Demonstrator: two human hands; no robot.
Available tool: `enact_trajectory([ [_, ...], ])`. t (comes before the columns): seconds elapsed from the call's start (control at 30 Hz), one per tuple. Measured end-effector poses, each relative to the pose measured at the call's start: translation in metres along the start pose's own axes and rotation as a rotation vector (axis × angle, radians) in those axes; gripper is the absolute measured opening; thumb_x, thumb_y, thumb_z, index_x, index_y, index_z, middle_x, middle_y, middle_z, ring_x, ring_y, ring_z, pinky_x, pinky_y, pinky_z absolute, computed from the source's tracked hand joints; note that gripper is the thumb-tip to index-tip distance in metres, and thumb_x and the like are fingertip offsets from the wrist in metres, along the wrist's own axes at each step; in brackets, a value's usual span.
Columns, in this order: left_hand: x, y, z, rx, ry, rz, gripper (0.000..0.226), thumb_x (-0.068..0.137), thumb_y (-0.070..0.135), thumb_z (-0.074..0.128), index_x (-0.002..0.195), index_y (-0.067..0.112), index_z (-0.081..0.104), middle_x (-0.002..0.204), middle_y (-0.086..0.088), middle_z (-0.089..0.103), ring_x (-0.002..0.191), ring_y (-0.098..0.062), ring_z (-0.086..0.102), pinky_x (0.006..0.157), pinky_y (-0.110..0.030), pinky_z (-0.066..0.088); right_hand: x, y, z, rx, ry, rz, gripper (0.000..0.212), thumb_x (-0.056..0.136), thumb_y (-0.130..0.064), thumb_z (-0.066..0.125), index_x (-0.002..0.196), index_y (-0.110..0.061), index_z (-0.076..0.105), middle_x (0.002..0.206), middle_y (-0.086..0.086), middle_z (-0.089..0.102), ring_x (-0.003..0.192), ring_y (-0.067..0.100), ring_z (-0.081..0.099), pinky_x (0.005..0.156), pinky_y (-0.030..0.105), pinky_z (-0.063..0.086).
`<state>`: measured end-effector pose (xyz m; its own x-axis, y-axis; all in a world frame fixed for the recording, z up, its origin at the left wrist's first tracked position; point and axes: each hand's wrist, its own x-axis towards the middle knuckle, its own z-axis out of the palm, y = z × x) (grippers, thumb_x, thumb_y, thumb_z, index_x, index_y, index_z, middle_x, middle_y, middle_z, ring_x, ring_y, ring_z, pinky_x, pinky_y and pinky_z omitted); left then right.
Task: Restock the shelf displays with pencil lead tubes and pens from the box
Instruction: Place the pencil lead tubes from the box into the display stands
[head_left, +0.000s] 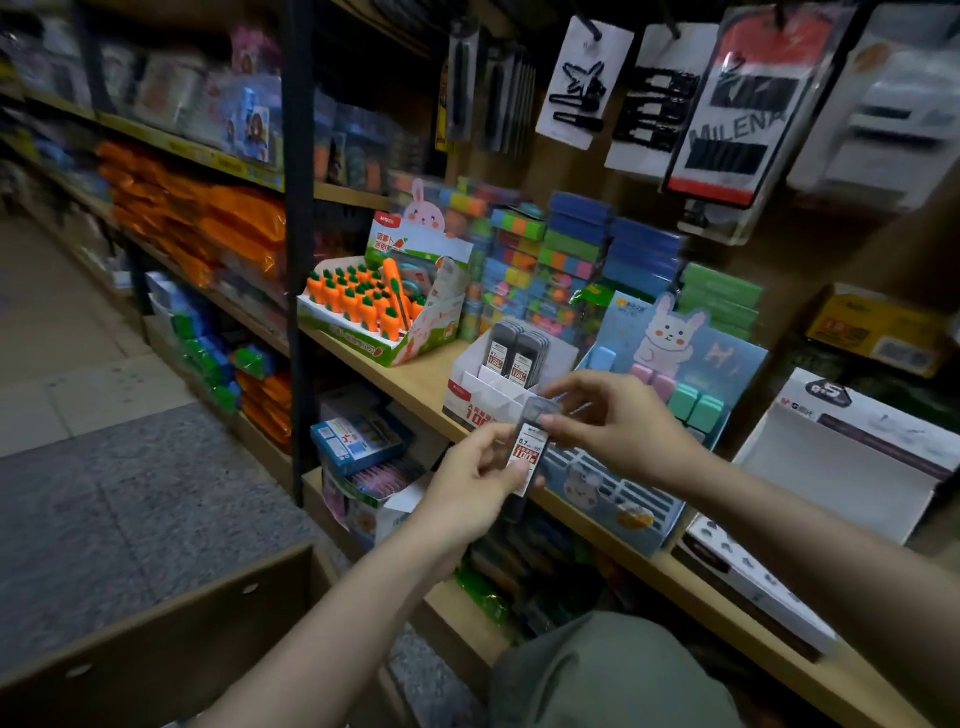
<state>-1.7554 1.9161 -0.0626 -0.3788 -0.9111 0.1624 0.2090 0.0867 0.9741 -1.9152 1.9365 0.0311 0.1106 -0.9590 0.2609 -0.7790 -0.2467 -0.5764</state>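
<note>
Both hands hold pencil lead tubes (529, 453) just in front of the white display box (470, 387) on the wooden shelf (410, 376). Left hand (475, 486) grips the lower end; right hand (613, 423) pinches the clear cap end. How many tubes are stacked in the grip is unclear, fingers cover them. More tubes (517, 353) stand in the box's back row. Cardboard box (156, 639) is cut off at lower left, its contents hidden.

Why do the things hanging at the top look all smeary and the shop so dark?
Head view: dim light; the hanging hair-clip cards and far shelves are blurred, edges bend from the wide lens, while the lead tube in both hands stays fairly sharp.
</note>
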Motion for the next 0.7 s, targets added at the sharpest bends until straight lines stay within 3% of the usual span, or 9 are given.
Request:
enact_trajectory([
  [0.07, 0.006, 0.005, 0.003, 0.044, 0.056, 0.017, 0.025, 0.095, 0.01, 0.058, 0.113, 0.028, 0.061, 0.105, 0.004, 0.07, 0.095, -0.007, 0.067, 0.074, -0.016, 0.05, 0.009, 0.001, -0.005, 0.047, 0.027, 0.005, 0.014, 0.084, -0.023, 0.074, 0.095, -0.028, 0.067, 0.086, -0.002, 0.073, 0.072, 0.008, 0.072, 0.073, 0.036, 0.062],
  [0.17, 0.019, 0.01, -0.004, 0.178, 0.271, 0.047, 0.025, 0.092, 0.021, 0.064, 0.113, 0.033, 0.057, 0.111, 0.005, 0.059, 0.1, -0.007, 0.058, 0.081, -0.018, 0.047, 0.03, 0.002, -0.028, 0.075, 0.168, 0.039, 0.015, 0.083, -0.023, 0.075, 0.096, -0.021, 0.067, 0.09, 0.001, 0.072, 0.071, 0.012, 0.073, 0.074, 0.039, 0.061],
  [0.27, 0.032, 0.015, -0.013, 0.384, 0.425, 0.093, 0.045, 0.085, 0.03, 0.071, 0.124, 0.027, 0.049, 0.124, 0.005, 0.043, 0.107, -0.007, 0.05, 0.095, -0.025, 0.043, 0.054, 0.003, -0.053, -0.043, 0.358, 0.017, 0.016, 0.083, -0.024, 0.076, 0.094, -0.018, 0.067, 0.087, 0.0, 0.071, 0.075, 0.017, 0.071, 0.075, 0.038, 0.059],
  [0.37, 0.044, 0.016, -0.011, 0.5, 0.383, 0.098, 0.076, 0.077, 0.044, 0.075, 0.139, 0.025, 0.035, 0.127, 0.011, 0.027, 0.128, -0.014, 0.035, 0.103, -0.028, 0.034, 0.073, 0.005, -0.06, -0.128, 0.447, -0.011, 0.011, 0.083, -0.023, 0.074, 0.088, -0.018, 0.065, 0.078, -0.009, 0.066, 0.074, 0.01, 0.068, 0.068, 0.028, 0.055],
  [0.5, 0.061, 0.015, -0.007, 0.573, 0.326, 0.049, 0.108, 0.066, 0.053, 0.082, 0.148, 0.034, 0.015, 0.153, 0.012, 0.008, 0.145, -0.02, 0.012, 0.113, -0.042, 0.029, 0.093, 0.013, -0.051, -0.298, 0.415, 0.005, 0.01, 0.081, -0.023, 0.07, 0.081, -0.02, 0.061, 0.069, -0.013, 0.06, 0.067, 0.004, 0.06, 0.057, 0.023, 0.042],
  [0.6, 0.071, 0.008, -0.008, 0.596, 0.33, 0.029, 0.12, 0.059, 0.05, 0.087, 0.15, 0.032, 0.011, 0.157, 0.008, 0.006, 0.147, -0.02, 0.009, 0.116, -0.046, 0.028, 0.101, 0.022, -0.041, -0.346, 0.347, 0.028, 0.012, 0.08, -0.025, 0.072, 0.082, -0.019, 0.062, 0.075, -0.004, 0.063, 0.073, 0.017, 0.06, 0.06, 0.027, 0.043],
  [0.7, 0.076, -0.001, -0.01, 0.594, 0.337, 0.044, 0.121, 0.059, 0.046, 0.089, 0.15, 0.027, 0.012, 0.155, 0.007, 0.013, 0.145, -0.018, 0.015, 0.116, -0.041, 0.029, 0.106, 0.028, -0.033, -0.405, 0.321, 0.037, 0.013, 0.082, -0.027, 0.071, 0.085, -0.018, 0.063, 0.082, 0.001, 0.065, 0.077, 0.021, 0.061, 0.066, 0.033, 0.051],
])
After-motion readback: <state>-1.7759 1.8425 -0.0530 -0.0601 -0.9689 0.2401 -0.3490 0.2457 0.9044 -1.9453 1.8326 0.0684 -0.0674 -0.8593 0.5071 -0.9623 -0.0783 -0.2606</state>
